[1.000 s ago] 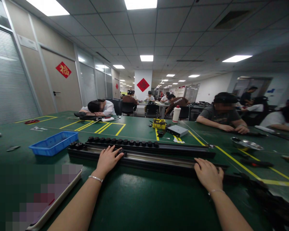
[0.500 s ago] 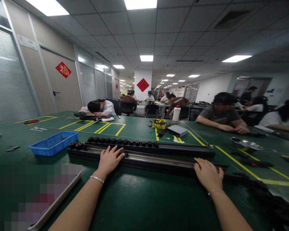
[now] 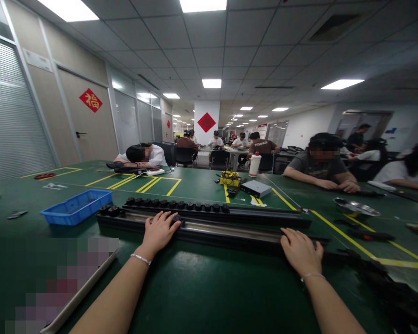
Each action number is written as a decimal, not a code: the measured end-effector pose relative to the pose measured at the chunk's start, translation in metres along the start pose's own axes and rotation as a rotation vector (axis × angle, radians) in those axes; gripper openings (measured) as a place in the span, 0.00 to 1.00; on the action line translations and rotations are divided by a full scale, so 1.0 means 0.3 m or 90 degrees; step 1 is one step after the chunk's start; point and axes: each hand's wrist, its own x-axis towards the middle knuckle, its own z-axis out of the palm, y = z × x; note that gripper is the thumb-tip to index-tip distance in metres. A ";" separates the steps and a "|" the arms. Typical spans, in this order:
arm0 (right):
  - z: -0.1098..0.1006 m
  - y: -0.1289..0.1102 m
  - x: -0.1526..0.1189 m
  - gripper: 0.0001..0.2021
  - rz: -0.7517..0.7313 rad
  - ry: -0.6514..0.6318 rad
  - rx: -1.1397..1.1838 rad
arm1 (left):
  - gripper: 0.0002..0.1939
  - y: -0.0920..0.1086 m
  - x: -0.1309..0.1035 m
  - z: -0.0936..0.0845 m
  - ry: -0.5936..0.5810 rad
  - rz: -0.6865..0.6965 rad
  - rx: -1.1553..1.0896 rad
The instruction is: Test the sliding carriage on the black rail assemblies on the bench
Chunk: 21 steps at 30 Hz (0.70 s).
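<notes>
Across the green table lies a long black rail (image 3: 230, 233) with a metallic channel along its top. My left hand (image 3: 160, 231) rests on its left half, fingers spread, with the fingertips at a small black round part (image 3: 176, 220) in the channel. Toward the rail's right end, my right hand (image 3: 301, 248) lies over it with the fingers apart. Two more black round parts (image 3: 113, 211) sit at the rail's left end. Just behind is a second black rail (image 3: 264, 215) carrying a row of several black round parts (image 3: 181, 204) on its left half.
A blue tray (image 3: 77, 207) stands left of the rails. Beyond are a grey box (image 3: 256, 188), a yellow object with cables (image 3: 230, 178) and a white bottle (image 3: 254, 164). At right are a metal bowl (image 3: 356, 208) and black straps (image 3: 393, 287). Several people sit around.
Both my hands stay in place on the rail; the left fingers have shifted only slightly. In the background, a person in a brown shirt has straightened up.
</notes>
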 end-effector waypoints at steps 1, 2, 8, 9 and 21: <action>-0.001 -0.002 -0.001 0.25 0.000 0.002 -0.001 | 0.24 0.000 0.000 0.000 0.001 0.001 -0.002; -0.002 -0.003 -0.003 0.25 -0.001 0.006 -0.001 | 0.24 -0.001 0.000 0.000 0.001 0.001 -0.004; 0.008 -0.001 -0.003 0.24 -0.004 0.029 0.001 | 0.23 -0.004 0.002 0.001 -0.008 -0.002 -0.008; 0.011 0.001 -0.001 0.24 -0.005 0.029 0.002 | 0.23 -0.005 0.003 0.002 -0.011 -0.002 -0.008; 0.015 0.007 0.002 0.24 -0.008 0.016 0.010 | 0.22 0.006 0.006 0.007 -0.015 0.012 0.009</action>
